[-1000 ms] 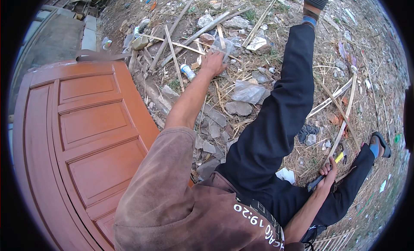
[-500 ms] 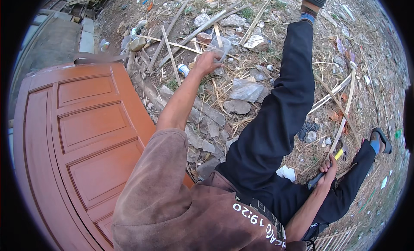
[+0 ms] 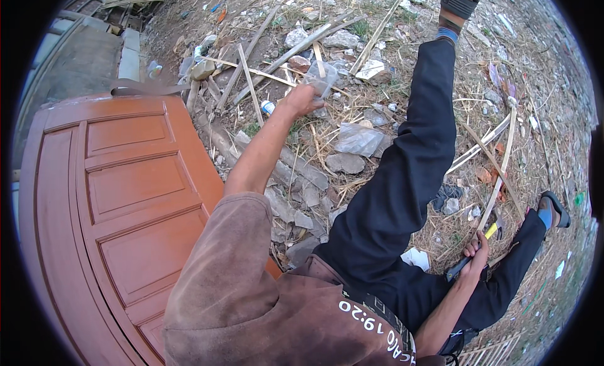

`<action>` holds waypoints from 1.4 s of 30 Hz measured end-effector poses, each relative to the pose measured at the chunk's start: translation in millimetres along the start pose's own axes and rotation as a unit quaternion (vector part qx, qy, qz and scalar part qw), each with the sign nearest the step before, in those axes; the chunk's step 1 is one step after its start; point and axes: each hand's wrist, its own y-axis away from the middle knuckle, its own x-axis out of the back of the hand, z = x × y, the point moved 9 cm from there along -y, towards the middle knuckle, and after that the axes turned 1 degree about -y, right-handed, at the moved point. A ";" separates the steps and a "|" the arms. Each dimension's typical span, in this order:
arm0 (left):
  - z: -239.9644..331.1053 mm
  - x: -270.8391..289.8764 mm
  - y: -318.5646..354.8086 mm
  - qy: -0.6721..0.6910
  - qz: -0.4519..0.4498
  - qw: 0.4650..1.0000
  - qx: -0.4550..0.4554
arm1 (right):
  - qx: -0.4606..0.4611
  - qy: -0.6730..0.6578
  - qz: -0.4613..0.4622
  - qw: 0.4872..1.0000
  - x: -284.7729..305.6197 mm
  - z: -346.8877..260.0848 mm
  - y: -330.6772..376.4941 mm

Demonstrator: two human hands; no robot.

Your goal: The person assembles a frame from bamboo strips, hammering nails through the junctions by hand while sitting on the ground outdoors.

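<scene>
Brown panelled door point(image 3: 141, 180) sitting far left. Left hand point(image 3: 301, 101) gripping clear plastic point(image 3: 321, 83) over the littered ground point(image 3: 377, 92), beside a short slat point(image 3: 318, 55). Right hand point(image 3: 476, 255) gripping hammer point(image 3: 490, 230) near right shin point(image 3: 525, 243).

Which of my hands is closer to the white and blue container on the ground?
Left. Your left hand, holding clear plastic, is just right of the white and blue container; your right hand, holding a hammer, is much farther off, lower right in the view.
</scene>
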 end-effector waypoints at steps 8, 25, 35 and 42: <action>10.6 20.1 6.1 0.016 -0.071 0.996 0.058 | -0.001 -0.004 0.004 1.000 -2.5 -1.1 2.1; -8.7 91.1 71.1 -0.027 0.115 0.982 0.150 | 0.031 -0.048 -0.048 0.997 -8.7 -14.3 3.5; -87.7 94.4 78.6 -0.033 0.094 0.966 0.237 | 0.061 -0.069 -0.022 0.995 -3.6 -30.6 17.0; -122.5 79.9 3.1 -0.144 0.152 0.948 0.240 | 0.119 0.023 0.094 0.988 14.3 -31.5 13.4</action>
